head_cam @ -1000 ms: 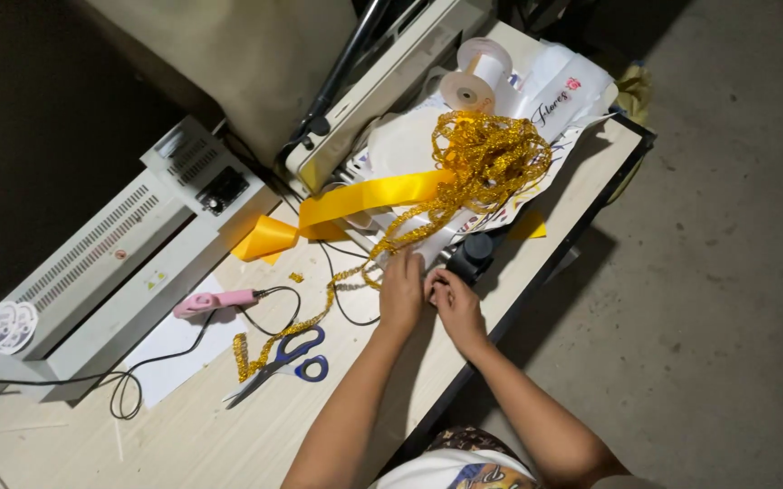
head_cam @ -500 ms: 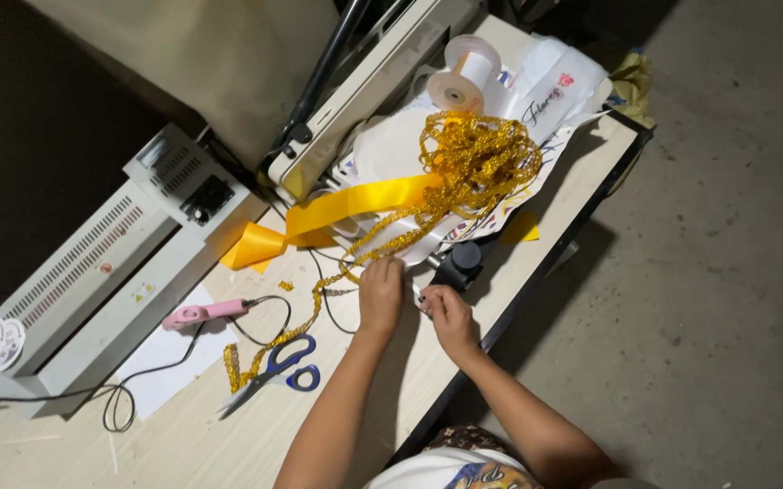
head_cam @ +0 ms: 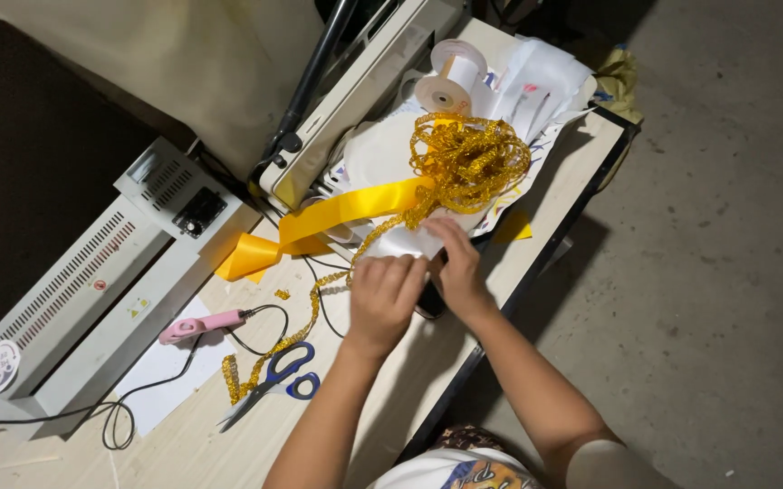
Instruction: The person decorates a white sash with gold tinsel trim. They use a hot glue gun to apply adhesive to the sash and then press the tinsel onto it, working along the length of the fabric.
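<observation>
Head view shows your left hand (head_cam: 382, 294) curled knuckles-up at the table (head_cam: 74, 466) edge, fingers pressed together over the gold trim (head_cam: 319, 303); whether they pinch it you cannot tell from here. Your right hand (head_cam: 457, 267) sits just beside it, fingers bent down onto the white sheet (head_cam: 382, 154), with the forefinger stretched toward the tangle (head_cam: 471, 158) of the same trim.

The trim runs from that tangle, under your hands, down to the scissors (head_cam: 273, 380). Pull on it and the heap could knot tighter or drag the yellow ribbon (head_cam: 346, 210) and the loose papers off the far edge — nothing weighs them down. The trim also crosses the black cord (head_cam: 269, 312) of the pink glue gun (head_cam: 194, 328); a tug may snag it and swing the gun across the table.

A dark object lies between your hands, mostly covered — its kind is unclear. Your fingertips are hidden under the knuckles. The spools (head_cam: 450, 77) are half buried in paper, and the grey machine (head_cam: 92, 290) runs out of frame at left.
</observation>
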